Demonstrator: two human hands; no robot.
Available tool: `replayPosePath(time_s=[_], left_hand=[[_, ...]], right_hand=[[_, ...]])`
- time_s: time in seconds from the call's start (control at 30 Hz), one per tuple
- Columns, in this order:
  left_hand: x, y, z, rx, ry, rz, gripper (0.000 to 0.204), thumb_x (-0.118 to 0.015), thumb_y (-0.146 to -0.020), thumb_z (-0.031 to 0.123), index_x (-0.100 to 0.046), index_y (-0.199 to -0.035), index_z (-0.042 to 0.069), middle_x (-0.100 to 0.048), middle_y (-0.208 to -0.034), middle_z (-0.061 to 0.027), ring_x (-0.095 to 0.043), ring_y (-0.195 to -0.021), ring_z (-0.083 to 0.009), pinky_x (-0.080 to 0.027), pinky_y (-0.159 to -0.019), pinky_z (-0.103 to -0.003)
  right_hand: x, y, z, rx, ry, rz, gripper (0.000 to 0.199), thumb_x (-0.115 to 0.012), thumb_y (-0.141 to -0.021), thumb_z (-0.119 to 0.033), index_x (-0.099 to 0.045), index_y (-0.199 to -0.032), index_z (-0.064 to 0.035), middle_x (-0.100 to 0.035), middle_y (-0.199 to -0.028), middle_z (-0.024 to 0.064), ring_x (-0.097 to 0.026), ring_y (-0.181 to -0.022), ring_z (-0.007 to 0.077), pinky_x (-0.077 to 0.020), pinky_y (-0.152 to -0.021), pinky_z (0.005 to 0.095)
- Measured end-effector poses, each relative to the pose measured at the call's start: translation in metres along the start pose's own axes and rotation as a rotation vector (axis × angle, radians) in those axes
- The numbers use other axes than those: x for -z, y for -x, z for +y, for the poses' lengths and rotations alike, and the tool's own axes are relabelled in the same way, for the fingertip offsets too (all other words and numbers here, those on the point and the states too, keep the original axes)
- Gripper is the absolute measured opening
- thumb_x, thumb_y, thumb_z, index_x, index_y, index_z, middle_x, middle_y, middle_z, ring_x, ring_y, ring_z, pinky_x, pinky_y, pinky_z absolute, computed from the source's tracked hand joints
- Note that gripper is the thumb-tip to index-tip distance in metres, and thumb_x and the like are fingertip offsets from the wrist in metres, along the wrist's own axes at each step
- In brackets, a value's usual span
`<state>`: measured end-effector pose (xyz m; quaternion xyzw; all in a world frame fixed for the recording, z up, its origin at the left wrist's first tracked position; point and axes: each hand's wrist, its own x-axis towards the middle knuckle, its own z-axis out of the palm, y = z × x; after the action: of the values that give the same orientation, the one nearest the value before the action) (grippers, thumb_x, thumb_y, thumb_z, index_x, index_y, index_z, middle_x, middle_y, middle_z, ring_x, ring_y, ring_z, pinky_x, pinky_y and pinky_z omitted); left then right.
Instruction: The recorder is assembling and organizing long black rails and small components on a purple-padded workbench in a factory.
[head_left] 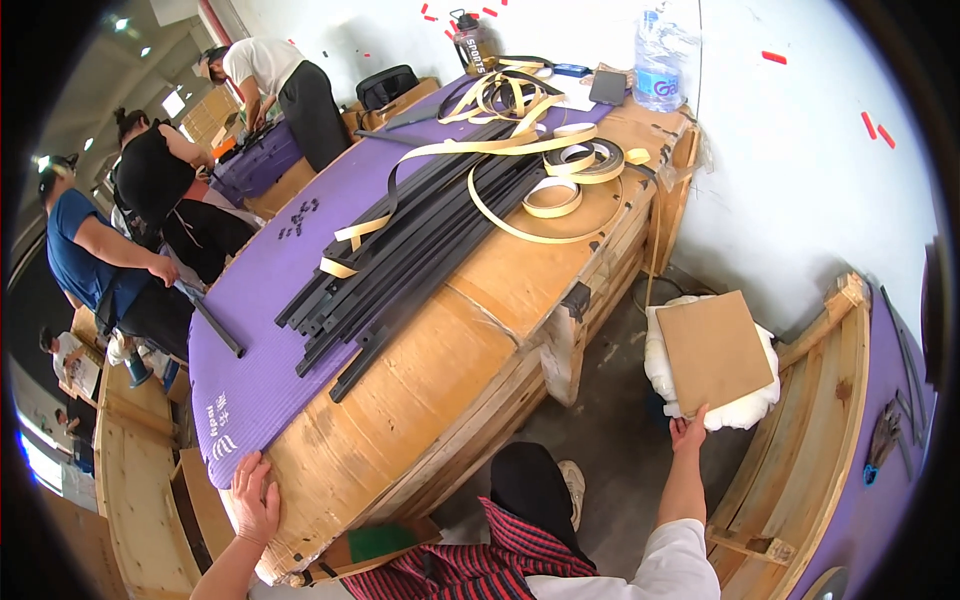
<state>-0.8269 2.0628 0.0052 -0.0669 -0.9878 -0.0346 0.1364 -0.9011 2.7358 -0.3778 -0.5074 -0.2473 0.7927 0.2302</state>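
My left hand (256, 497) lies flat with its fingers stretched out on the near left corner of the workbench, next to the edge of a purple mat (235, 375). My right hand (687, 430) reaches down on the right and grips the near edge of a padded seat (738, 412), its thumb by the corner of a square brown cardboard sheet (715, 350) on top. White wrapping shows around the seat. What supports it is mostly hidden. Several long black strips (420, 240) lie bundled on the bench, away from both hands.
Rolls of cream-backed tape (553, 197) lie loosely over the strips. A large water bottle (660, 65) and a dark drink bottle (468, 45) stand at the back. Small black pieces (299, 219) lie on the mat. A wooden-framed bench (815, 400) stands right; several people work left.
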Motion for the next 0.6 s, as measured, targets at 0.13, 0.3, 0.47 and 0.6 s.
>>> replayPosePath(time_s=[0.13,0.3,0.47,0.6], left_hand=[[0.001,-0.001,0.005,0.007,0.002,0.025,0.028,-0.054,-0.075,0.005,-0.053,-0.102,-0.001,-0.048,-0.121,-0.0193,-0.042,-0.115,-0.0385,-0.032,-0.097,-0.048],[-0.009,0.005,0.017,0.097,0.047,0.108,0.028,-0.054,-0.076,0.008,-0.054,-0.103,-0.002,-0.049,-0.119,-0.0195,-0.043,-0.114,-0.0379,-0.034,-0.096,-0.045],[-0.027,0.078,0.095,-0.493,0.141,0.061,0.027,-0.061,-0.073,0.014,-0.059,-0.099,0.006,-0.054,-0.114,-0.0137,-0.049,-0.110,-0.0316,-0.039,-0.093,-0.043],[-0.083,0.172,0.101,-0.348,0.338,-0.138,0.038,-0.068,-0.066,0.023,-0.060,-0.100,0.008,-0.051,-0.117,-0.0122,-0.047,-0.111,-0.0305,-0.040,-0.092,-0.043]], right_hand=[[0.022,0.041,0.032,-0.136,0.251,-0.223,0.054,-0.056,-0.078,-0.059,-0.054,-0.090,-0.0057,-0.059,-0.079,0.0059,-0.058,-0.065,0.0176,-0.0481,-0.052,0.0287],[0.005,0.156,0.122,-0.232,0.746,-0.442,0.041,-0.059,-0.082,-0.041,-0.055,-0.098,-0.0038,-0.059,-0.082,0.0089,-0.058,-0.077,0.0189,-0.0487,-0.064,0.0341],[-0.008,0.211,0.135,0.296,1.041,-0.865,0.056,-0.064,-0.078,-0.033,-0.048,-0.119,0.0016,-0.060,-0.103,0.0126,-0.058,-0.093,0.0233,-0.0439,-0.085,0.0303],[0.005,0.307,0.058,0.775,1.341,-1.146,0.054,-0.064,-0.077,-0.033,-0.049,-0.119,-0.0019,-0.055,-0.112,0.0170,-0.055,-0.100,0.0284,-0.0437,-0.086,0.0341]])
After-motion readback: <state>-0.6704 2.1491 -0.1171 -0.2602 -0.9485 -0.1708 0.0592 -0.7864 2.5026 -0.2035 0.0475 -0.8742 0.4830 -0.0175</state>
